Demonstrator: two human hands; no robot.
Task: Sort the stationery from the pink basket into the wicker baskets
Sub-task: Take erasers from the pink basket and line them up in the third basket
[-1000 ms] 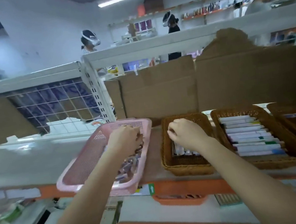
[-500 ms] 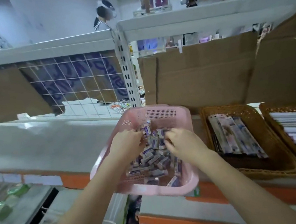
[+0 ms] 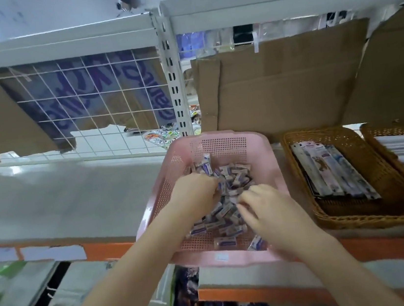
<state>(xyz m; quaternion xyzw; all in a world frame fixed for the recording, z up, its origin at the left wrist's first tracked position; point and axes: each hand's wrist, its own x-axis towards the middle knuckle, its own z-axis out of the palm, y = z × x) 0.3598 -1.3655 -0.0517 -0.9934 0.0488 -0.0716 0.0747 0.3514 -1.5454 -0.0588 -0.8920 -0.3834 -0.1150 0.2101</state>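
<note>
Pink basket now holds both hands, left hand and right hand curled, gathering wrapped erasers for another sorting load.

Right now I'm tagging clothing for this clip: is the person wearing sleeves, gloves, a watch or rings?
None show. Both forearms are bare up to the frame edge, and the left hand and right hand wear no gloves, watch or visible rings.

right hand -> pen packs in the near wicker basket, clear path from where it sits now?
Probably yes. The right hand is in the pink basket, next to the wicker basket. The pen packs lie uncovered, with only the two basket rims between.
</note>
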